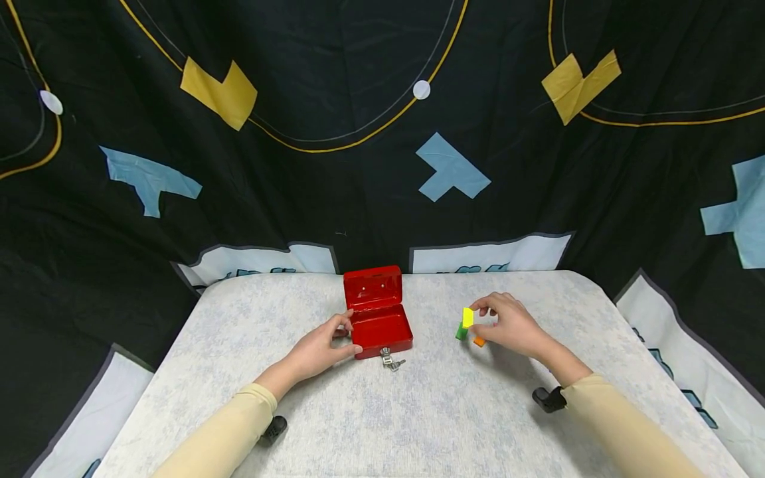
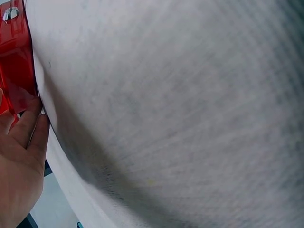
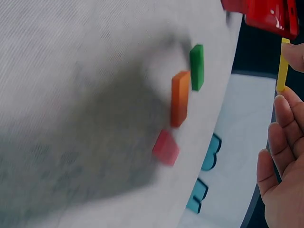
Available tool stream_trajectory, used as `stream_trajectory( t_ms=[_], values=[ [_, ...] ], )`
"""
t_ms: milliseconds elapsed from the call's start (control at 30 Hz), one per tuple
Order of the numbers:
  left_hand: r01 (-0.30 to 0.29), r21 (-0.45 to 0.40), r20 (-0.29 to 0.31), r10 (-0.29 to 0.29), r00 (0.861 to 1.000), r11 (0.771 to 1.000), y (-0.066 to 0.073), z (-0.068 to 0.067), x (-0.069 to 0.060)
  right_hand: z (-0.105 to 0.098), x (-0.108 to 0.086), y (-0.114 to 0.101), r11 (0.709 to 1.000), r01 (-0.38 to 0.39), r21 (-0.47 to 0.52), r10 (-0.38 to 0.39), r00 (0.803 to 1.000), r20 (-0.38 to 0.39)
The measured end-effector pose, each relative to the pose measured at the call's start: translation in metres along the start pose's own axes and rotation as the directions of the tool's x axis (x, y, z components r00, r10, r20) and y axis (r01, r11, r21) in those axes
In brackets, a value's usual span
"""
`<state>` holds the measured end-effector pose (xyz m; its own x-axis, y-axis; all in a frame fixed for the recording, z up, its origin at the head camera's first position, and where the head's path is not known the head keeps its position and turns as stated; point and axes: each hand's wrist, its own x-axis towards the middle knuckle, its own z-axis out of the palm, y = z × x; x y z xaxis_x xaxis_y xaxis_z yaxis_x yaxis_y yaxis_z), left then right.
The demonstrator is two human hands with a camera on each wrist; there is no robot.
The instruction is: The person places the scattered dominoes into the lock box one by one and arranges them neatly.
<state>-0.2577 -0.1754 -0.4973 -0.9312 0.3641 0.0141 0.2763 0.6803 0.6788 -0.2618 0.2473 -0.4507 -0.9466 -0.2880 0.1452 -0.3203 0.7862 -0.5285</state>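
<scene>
A red metal box (image 1: 382, 330) stands with its lid raised at the middle of the table. My left hand (image 1: 317, 348) touches its left side, thumb at the near corner and fingers along the edge; the left wrist view shows fingertips against the red box (image 2: 16, 61). Between thumb and fingertip my right hand (image 1: 514, 326) pinches a yellow block (image 1: 468, 317), held above the table right of the box; the yellow block (image 3: 283, 69) appears edge-on in the right wrist view. Below it lie a green block (image 3: 197, 67), an orange block (image 3: 179, 99) and a pink block (image 3: 166, 147).
Keys (image 1: 394, 364) hang from the lock on the box's front. A patterned pale cloth covers the table (image 1: 370, 425). Behind it hangs a black curtain (image 1: 335, 199) with yellow and blue shapes.
</scene>
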Motion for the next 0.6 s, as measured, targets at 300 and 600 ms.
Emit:
stream_trajectory(
  t_ms=[300, 600],
  values=[
    [0.004, -0.008, 0.001, -0.004, 1.000, 1.000, -0.001, 0.000, 0.000, 0.012, 0.013, -0.020, 0.999, 0.053, 0.006, -0.053, 0.998, 0.028],
    [0.000, -0.014, 0.000, 0.000, 1.000, 1.000, 0.000, 0.000, 0.001, 0.027, 0.027, -0.040, 0.995, 0.101, 0.022, -0.102, 0.993, 0.056]
  ],
)
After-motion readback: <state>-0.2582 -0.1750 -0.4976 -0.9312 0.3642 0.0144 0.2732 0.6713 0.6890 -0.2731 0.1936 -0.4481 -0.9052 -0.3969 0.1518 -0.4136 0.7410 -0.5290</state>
